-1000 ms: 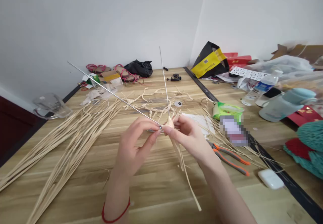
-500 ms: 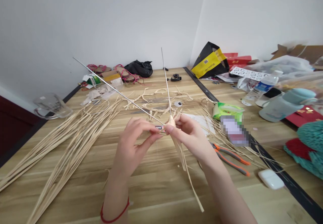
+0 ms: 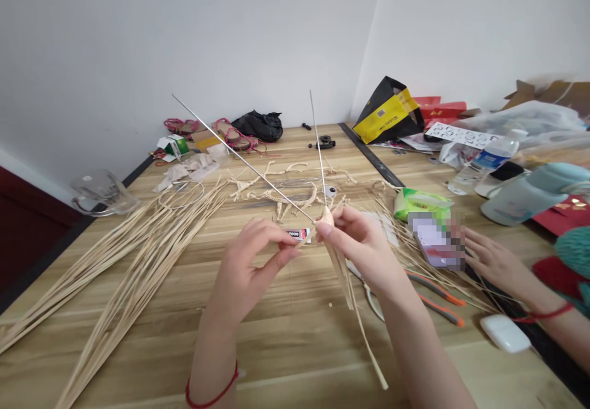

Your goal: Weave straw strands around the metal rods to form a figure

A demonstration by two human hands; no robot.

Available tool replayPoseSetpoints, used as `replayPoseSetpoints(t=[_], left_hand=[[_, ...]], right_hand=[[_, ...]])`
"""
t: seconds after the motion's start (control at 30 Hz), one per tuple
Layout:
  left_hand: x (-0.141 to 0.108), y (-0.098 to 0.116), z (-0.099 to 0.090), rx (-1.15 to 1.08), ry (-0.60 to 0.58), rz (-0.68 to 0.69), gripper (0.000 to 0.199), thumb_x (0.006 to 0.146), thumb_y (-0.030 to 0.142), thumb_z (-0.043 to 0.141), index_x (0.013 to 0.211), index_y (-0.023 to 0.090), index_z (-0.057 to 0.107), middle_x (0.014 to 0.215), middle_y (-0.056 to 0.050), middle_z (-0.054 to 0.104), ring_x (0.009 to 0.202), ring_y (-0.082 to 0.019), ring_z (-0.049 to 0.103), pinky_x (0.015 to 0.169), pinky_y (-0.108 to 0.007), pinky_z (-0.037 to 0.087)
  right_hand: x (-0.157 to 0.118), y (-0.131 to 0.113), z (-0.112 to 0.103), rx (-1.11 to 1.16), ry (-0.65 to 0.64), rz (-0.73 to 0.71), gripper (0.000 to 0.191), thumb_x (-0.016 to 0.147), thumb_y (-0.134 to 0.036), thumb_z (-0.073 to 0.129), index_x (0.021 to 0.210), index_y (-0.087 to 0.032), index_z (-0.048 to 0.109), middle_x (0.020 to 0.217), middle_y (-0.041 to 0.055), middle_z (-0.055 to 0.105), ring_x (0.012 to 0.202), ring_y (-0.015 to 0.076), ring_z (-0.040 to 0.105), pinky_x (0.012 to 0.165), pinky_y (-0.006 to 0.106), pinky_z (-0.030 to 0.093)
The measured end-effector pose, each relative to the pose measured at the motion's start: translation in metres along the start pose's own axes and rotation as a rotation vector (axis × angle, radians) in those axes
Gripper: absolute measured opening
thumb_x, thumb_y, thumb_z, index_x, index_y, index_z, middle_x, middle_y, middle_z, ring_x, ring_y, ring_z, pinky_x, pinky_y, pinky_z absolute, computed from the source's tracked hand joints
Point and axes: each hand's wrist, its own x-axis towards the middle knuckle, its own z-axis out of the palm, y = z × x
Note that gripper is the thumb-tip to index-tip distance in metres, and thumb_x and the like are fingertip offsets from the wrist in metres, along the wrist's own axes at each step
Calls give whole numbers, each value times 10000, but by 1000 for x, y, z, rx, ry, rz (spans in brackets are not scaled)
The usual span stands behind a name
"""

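As the left hand (image 3: 253, 268), pinching a flat, pale straw strip (image 3: 306, 239), parts from the right hand (image 3: 366, 243), pinching a tapered beige straw bundle (image 3: 340, 268), the strip shows between.

Premises: an indoor room, pale plain walls (image 3: 230, 34) across the upper frame, wooden table (image 3: 299, 360) below, set up for handcraft. Whether home or small workshop cannot be determined. Craft evidence: bundled straw-like strips (image 3: 124, 292) at left, strip work (image 3: 338, 268) held at centre, orange-handled pliers (image 3: 437, 288) right of centre. Domestic evidence: glass mug (image 3: 105, 194) at left; water bottle (image 3: 491, 160) and pale-blue flask (image 3: 520, 197) at right.
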Motion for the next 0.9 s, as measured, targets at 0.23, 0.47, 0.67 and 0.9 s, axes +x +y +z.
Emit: replayPoseSetpoints(t=[0.23,0.47,0.67,0.9], left_hand=[[1,-2,2,50,1,15,121,820,112,667,875,214,631,798,28,647,768,-120,586,726,-274,453],[1,-4,2,49,-2,19,122,823,114,669,882,212,628,794,29,636,771,-114,578,732,-270,446],[1,-4,1,-3,-21,39,121,825,126,675,892,212,622,822,26,641,804,-117,577,751,-269,450],[1,-3,1,-17,-33,51,121,838,91,646,874,203,619,838,17,641,817,-119,576,755,-274,453]], right_hand=[[0,4,1,51,-46,20,236,796,-374,690,739,-206,534,739,-13,592,683,119,539,608,254,416],[1,6,-1,43,-56,17,232,800,-377,687,750,-209,535,740,-11,597,697,125,551,632,260,426],[0,3,1,10,-44,9,231,800,-380,678,751,-210,532,738,-8,604,699,126,553,633,262,423],[0,4,0,26,-51,-2,221,801,-364,681,746,-207,535,734,-13,595,673,117,539,619,256,409]])
